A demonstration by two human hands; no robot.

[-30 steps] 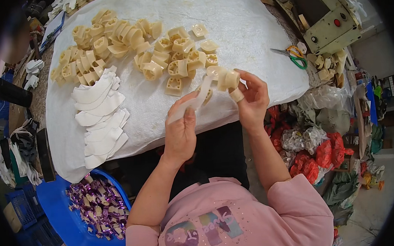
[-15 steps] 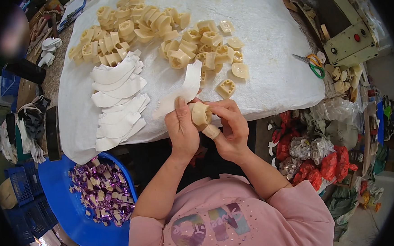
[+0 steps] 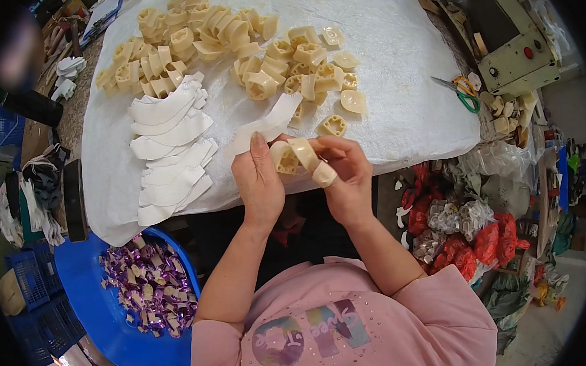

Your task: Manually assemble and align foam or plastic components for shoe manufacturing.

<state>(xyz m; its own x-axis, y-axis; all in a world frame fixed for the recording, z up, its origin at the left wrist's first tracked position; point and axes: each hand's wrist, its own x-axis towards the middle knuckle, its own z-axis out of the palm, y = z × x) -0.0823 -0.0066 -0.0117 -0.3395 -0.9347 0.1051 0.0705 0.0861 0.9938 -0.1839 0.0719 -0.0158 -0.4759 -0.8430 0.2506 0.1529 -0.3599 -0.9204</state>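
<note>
Both my hands meet just past the table's near edge. My left hand (image 3: 258, 178) is closed, its thumb pressing on one end of a curved white strip (image 3: 274, 119), whose other end points away to the right. My right hand (image 3: 348, 179) grips a glossy cream plastic shoe heel (image 3: 304, 153), tilted so its hollow, ribbed end shows. A pale wrap (image 3: 325, 175) covers the right thumb. The heel sits close to the left fingers; whether they also hold it is hidden. To the left, several similar white strips (image 3: 170, 153) lie overlapped in a stack.
Cream heels lie in a large heap (image 3: 210, 27) and a smaller heap (image 3: 306, 65) on the white-covered table (image 3: 400, 76). Orange-and-green scissors (image 3: 463, 92) rest at right. A blue tub (image 3: 107, 322) of purple-and-beige pieces stands lower left; red bags (image 3: 498, 241) lie lower right.
The heel has turned in my right hand, its hollow end now facing more to the left. The white strip has tipped lower toward the right. My left hand has shifted slightly left.
</note>
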